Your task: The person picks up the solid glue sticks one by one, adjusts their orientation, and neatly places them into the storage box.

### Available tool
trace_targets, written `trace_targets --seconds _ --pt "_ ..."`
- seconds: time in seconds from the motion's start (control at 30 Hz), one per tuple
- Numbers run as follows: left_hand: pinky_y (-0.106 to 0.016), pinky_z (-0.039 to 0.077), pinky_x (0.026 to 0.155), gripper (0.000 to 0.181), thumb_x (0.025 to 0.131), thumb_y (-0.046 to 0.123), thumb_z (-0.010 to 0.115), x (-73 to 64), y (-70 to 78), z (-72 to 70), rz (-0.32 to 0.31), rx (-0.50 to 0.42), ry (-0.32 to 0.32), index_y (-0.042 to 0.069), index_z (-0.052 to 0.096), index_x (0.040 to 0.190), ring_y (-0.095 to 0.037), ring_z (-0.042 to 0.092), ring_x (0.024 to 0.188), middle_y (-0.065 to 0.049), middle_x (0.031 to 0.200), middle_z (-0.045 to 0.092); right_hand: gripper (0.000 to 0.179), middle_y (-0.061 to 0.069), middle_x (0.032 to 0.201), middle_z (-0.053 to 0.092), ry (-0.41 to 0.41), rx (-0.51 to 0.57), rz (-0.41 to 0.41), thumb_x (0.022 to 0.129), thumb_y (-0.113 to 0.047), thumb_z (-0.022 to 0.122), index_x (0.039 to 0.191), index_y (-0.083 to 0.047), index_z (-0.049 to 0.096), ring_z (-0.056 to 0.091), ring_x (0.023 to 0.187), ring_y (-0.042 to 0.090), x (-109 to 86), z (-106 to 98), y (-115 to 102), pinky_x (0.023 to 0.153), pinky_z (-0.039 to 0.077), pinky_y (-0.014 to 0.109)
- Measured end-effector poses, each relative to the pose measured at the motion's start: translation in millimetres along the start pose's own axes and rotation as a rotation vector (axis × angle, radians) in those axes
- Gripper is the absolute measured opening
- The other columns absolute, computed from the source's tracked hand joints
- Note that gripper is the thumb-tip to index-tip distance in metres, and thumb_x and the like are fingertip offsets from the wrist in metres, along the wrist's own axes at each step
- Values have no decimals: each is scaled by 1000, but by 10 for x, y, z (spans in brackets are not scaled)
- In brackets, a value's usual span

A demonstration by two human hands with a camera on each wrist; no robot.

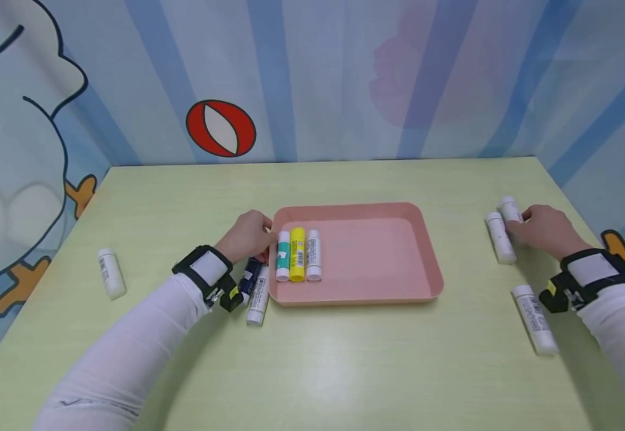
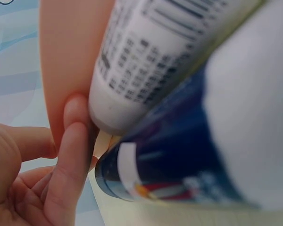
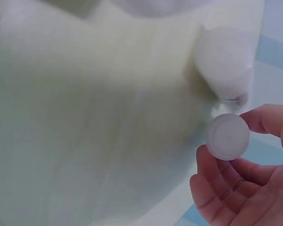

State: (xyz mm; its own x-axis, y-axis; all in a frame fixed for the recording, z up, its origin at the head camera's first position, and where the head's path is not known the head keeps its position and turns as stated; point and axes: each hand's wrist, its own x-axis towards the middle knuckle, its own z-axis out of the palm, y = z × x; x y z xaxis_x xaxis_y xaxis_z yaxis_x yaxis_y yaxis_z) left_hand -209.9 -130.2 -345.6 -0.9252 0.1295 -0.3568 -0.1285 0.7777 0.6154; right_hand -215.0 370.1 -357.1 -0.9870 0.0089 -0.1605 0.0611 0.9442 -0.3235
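Note:
My left hand [image 1: 249, 234] is at the left end of a pink tray [image 1: 377, 254], pinching its rim between thumb and fingers. Beside that hand, a dark blue glue stick [image 2: 165, 150] and a white glue stick [image 1: 258, 297] lie against the tray's outer side. Inside the tray, at its left, stand in a row a green-and-white glue stick [image 1: 283, 256], a yellow one [image 1: 297, 254] and a white one [image 1: 313, 255]. At the far right, my right hand [image 1: 546, 230] grips a white glue stick [image 3: 228, 137] between thumb and fingers.
Next to the right hand lies another white glue stick [image 1: 500, 238]; a further one [image 1: 535, 320] lies nearer the front. A lone white glue stick [image 1: 111, 274] is at the table's left. A printed backdrop [image 1: 323, 78] borders the pale table [image 1: 345, 365].

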Motion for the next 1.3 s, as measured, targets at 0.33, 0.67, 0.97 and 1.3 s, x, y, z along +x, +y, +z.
trace_targets --seconds 0.33,0.67,0.97,1.3 --pt "-27 49 56 23 90 16 52 25 10 -8 8 20 2 1 58 108 -19 60 61 -11 78 61 64 34 106 46 24 8 -66 92 -41 40 116 18 38 50 88 40 -14 -169 -195 68 44 46" --pt "-26 49 56 24 90 16 52 36 -2 -19 5 22 3 1 57 108 -19 60 60 -11 77 61 60 26 103 50 32 71 -163 90 -42 47 119 9 41 51 80 30 -54 -149 -751 62 44 40" --pt "-26 48 64 42 91 29 53 -4 -36 -126 -3 58 30 1 50 123 -19 60 64 -9 79 62 45 12 92 53 -15 101 -285 90 -37 51 115 0 46 45 63 21 -192 -29 -1241 51 37 34" --pt "-33 47 79 51 88 45 51 -139 151 -144 435 512 383 10 50 126 -22 56 98 -10 123 52 36 3 88 55 -56 55 -452 86 -32 57 114 -10 51 47 63 17 -377 98 -1631 54 41 32"
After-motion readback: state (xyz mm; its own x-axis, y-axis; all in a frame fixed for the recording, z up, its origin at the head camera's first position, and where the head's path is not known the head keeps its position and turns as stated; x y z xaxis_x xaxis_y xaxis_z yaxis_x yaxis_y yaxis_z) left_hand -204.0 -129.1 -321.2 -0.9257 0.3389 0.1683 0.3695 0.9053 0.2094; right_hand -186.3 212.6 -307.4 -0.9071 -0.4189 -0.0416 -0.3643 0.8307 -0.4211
